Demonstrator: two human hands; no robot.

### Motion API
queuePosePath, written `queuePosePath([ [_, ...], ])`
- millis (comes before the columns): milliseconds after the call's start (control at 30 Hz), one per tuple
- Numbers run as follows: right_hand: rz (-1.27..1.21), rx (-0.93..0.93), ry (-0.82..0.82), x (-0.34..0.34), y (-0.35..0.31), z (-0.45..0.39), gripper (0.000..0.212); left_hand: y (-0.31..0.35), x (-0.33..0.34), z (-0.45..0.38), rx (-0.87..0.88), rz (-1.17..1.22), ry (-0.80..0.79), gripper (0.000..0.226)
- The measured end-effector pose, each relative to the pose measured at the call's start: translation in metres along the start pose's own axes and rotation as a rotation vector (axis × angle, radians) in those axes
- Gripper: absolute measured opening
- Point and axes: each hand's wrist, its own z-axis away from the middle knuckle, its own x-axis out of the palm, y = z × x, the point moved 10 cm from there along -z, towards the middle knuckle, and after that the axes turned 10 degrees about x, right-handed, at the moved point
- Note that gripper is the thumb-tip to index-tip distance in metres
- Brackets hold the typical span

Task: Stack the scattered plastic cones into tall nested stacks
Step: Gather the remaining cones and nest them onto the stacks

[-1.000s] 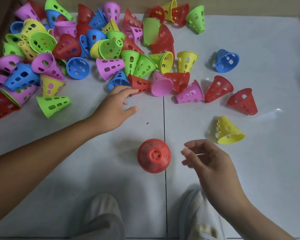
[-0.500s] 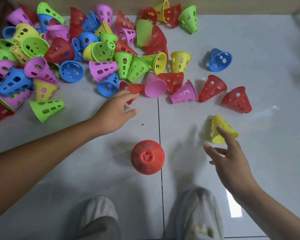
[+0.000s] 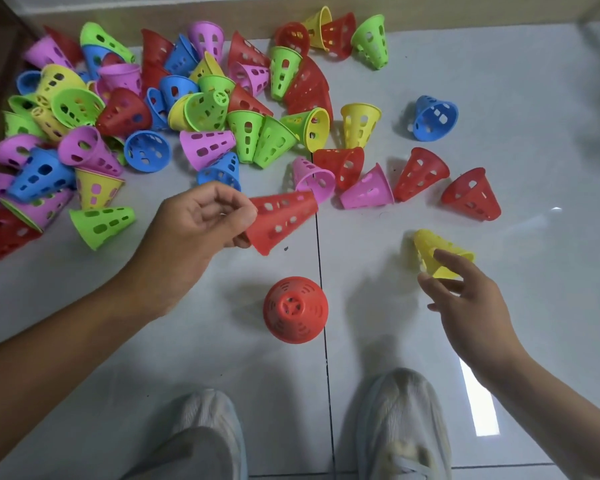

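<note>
Sorting cones on tiled floor [image 3: 551,116], one red cone in hand.
Left hand [image 3: 201,220] pinching red cone [image 3: 283,218] at its narrow end, lifted and tilted, wide rim down-left. Right hand [image 3: 465,299] spread open, fingertips at yellow cone [image 3: 437,252] lying on its side. Red stack [image 3: 295,309] upright on floor between hands, near two shoes [image 3: 402,420]. Loose cone pile [image 3: 146,112] spread upper left.

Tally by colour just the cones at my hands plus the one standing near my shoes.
Red: 2, held red cone pinched by left hand; standing red cone.
Yellow: 1, yellow cone at right hand.
Total: 3
</note>
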Motion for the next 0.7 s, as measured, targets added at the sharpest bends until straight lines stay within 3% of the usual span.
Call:
queuePosePath([
  [233,-0.207,-0.060,0.009,-0.005,-0.019,0.019,0.022,0.020,0.015,0.019,-0.109,0.354,-0.131,0.022],
  [333,-0.271,-0.061,-0.011,-0.003,-0.026,0.029,0.016,0.030,0.024,0.027,-0.141,0.486,-0.229,0.047],
  [533,-0.430,-0.024,-0.087,0.000,-0.031,0.045,0.013,0.021,0.035,0.053,-0.189,0.452,-0.331,0.079],
  [700,-0.684,0.058,-0.213,0.004,-0.035,0.058,0.026,0.006,0.040,0.073,-0.216,0.300,-0.382,0.081],
])
